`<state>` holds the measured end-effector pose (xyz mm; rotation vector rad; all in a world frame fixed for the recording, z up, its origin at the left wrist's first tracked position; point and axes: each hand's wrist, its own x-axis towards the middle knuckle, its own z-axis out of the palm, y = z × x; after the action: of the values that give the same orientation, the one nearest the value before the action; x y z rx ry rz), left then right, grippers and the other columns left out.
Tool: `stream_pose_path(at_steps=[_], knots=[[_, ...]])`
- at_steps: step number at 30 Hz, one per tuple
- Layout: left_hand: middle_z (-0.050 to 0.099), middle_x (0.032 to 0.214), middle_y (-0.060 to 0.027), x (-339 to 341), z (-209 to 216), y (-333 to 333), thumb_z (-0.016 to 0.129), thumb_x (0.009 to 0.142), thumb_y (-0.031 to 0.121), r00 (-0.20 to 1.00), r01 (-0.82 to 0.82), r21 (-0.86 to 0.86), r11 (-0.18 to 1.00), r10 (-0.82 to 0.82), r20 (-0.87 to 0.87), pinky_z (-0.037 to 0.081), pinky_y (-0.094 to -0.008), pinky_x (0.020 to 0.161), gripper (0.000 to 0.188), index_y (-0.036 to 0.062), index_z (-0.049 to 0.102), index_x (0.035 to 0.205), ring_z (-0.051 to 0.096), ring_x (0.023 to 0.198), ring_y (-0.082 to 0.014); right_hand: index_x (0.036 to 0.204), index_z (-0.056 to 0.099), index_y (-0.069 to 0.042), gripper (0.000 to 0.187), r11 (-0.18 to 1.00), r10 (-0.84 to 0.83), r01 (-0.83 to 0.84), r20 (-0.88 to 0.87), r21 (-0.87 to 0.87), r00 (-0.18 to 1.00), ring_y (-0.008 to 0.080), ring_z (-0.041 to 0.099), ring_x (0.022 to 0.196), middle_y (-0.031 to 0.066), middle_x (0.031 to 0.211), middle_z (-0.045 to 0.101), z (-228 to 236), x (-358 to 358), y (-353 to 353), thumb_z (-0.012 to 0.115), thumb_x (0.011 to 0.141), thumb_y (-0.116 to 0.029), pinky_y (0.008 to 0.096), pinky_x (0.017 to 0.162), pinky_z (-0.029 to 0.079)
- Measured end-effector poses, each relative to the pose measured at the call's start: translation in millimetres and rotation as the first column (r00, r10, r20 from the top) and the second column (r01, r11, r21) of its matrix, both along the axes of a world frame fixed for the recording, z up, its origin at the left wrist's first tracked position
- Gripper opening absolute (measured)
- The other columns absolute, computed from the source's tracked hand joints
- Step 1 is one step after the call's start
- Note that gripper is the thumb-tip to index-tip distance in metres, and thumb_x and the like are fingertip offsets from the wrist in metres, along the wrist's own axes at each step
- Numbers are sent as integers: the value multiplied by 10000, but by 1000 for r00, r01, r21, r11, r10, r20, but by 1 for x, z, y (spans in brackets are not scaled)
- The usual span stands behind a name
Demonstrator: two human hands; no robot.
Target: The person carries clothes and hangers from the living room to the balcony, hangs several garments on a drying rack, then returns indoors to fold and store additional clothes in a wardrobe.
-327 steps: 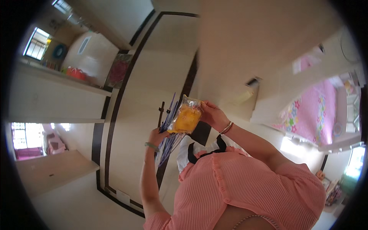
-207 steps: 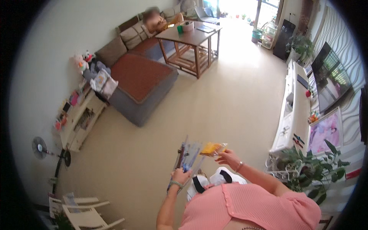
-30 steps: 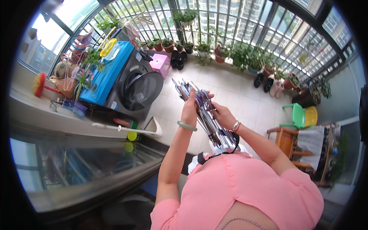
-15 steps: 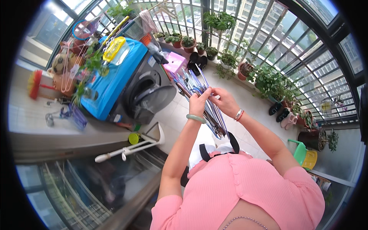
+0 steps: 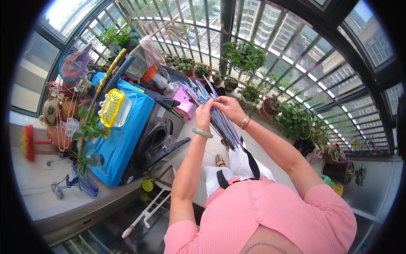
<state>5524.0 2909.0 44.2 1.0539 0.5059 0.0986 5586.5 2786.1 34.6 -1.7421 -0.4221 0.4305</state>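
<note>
At my far left, a red-bristled brush (image 5: 28,143) sits above some blue hangers (image 5: 86,183) hung by the wall. Next comes the washing machine (image 5: 149,146) under its blue cover (image 5: 113,154), a yellow tray (image 5: 111,108) on top; its door stands open, and I see it more edge-on than half a second ago, because my view has swung round. My left hand (image 5: 204,115) stays closed around the bundle of blue, purple and brown hangers (image 5: 225,129), which slants in front of my waist. My right hand (image 5: 231,109) is still beside it, fingers curled, tips at the bundle next to my left fingers; whether they pinch one hanger I can't tell. Below, my sandalled foot (image 5: 220,161) has come into sight. Rightward, potted plants (image 5: 292,116) line the railing, and the green chair (image 5: 326,179) now shows only in part.
</note>
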Motion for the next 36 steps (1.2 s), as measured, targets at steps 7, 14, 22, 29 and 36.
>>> stream_pose_path(at_steps=[7,14,22,29,36], knots=[[627,784,25,106,-27,44,600,927,242,998,-67,239,969,70,-5,409,-220,604,231,31,666,858,541,672,-57,934,675,-5,233,979,112,-59,-272,194,956,37,555,717,-12,825,659,2,105,43,666,903,-236,218,652,463],[651,792,7,191,-31,79,642,901,236,985,-119,200,973,141,-98,439,-213,620,220,20,683,903,576,668,-67,862,647,-26,237,981,174,-148,-242,123,954,37,529,688,-30,773,617,-19,201,83,651,914,-257,216,622,441],[645,783,18,256,-42,138,667,882,233,976,-184,136,973,198,-95,437,-222,621,215,19,681,889,568,666,-72,911,655,-2,238,970,209,-157,-304,189,929,56,569,710,1,813,650,-24,267,146,668,885,-237,230,645,472],[624,739,23,324,-59,212,665,859,219,967,-165,225,960,203,-156,413,-231,577,201,21,682,834,544,623,-66,880,654,25,242,993,117,-112,-300,35,947,79,575,670,34,764,655,-38,331,224,636,837,-212,252,624,474],[578,682,45,392,-114,285,653,861,231,953,-142,234,962,197,-229,366,-239,528,208,49,655,761,489,576,-55,828,633,28,292,980,155,-179,-236,-83,959,97,524,660,31,690,600,-101,405,302,621,843,-263,288,599,441]])
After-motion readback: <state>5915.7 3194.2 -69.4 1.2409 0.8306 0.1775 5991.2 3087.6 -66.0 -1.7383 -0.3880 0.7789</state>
